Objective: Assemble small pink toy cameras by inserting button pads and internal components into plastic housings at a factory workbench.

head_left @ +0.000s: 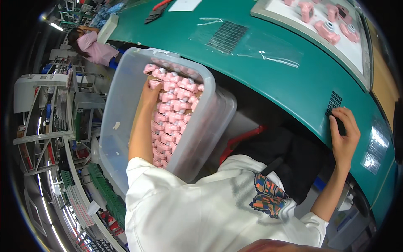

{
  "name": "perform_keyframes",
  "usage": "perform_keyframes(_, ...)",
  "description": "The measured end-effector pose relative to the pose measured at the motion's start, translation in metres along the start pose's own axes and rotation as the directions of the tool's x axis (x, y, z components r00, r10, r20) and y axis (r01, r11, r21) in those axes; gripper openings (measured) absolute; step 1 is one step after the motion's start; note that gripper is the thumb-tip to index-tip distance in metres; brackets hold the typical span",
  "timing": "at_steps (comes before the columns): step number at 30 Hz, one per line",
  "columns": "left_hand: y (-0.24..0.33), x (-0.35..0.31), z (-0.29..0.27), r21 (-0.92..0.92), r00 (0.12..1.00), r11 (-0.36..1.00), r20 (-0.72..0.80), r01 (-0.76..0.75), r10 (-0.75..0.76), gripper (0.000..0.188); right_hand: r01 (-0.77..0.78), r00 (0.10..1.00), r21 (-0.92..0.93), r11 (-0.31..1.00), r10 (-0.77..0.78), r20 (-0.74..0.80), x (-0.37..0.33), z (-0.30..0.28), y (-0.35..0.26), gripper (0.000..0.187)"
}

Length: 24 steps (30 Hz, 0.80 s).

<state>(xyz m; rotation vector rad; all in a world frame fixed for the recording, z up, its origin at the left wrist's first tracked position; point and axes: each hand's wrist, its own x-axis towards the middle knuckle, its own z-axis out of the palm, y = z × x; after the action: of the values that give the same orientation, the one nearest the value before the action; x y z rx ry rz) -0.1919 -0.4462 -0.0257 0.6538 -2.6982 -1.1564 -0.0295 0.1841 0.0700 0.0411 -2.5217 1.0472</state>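
Observation:
My left hand (150,93) reaches into a translucent plastic bin (126,63) on the left, its fingers closed on a pink toy camera (155,83). Rows of similar pink toy cameras (170,116) are packed closely in the bin beside my forearm. Over on the right, my right hand (346,131) is at the green tabletop, thumb and forefinger curled toward each other. Their tips are at the lower end of a small sheet of black ring-shaped stickers (334,102).
A framed white tray (289,19) with several pink toy cameras stands at the far right. Clear film with a dark sticker sheet (227,37) lies on the green table (268,80). Pliers (157,12) lie at the back. A person in pink (94,47) sits at far left.

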Motion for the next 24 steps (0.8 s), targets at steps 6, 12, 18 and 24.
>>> perform_keyframes(6, -0.02, 0.001, -0.013, -0.059, 0.983, 0.992, 0.145, -0.109, 0.116, 0.083, 0.014, 1.0, -0.042, 0.999, -0.014, -0.001, -0.001, 0.0, 0.002, 0.012)
perform_keyframes(12, -0.052, 0.026, -0.016, -0.097, 0.951, 0.974, 0.218, -0.204, 0.221, 0.08, 0.02, 1.0, -0.033, 0.999, -0.019, 0.008, 0.0, -0.002, 0.003, 0.012)
perform_keyframes(18, -0.055, 0.038, -0.008, 0.102, 0.973, 0.972, 0.116, -0.211, 0.199, 0.078, 0.014, 1.0, -0.029, 0.999, -0.014, 0.01, 0.0, -0.001, 0.002, 0.012)
perform_keyframes(24, -0.032, 0.022, 0.001, 0.084, 0.944, 0.943, 0.106, -0.323, 0.314, 0.074, 0.013, 1.0, -0.01, 1.0, -0.012, 0.013, 0.001, -0.001, 0.002, 0.012)
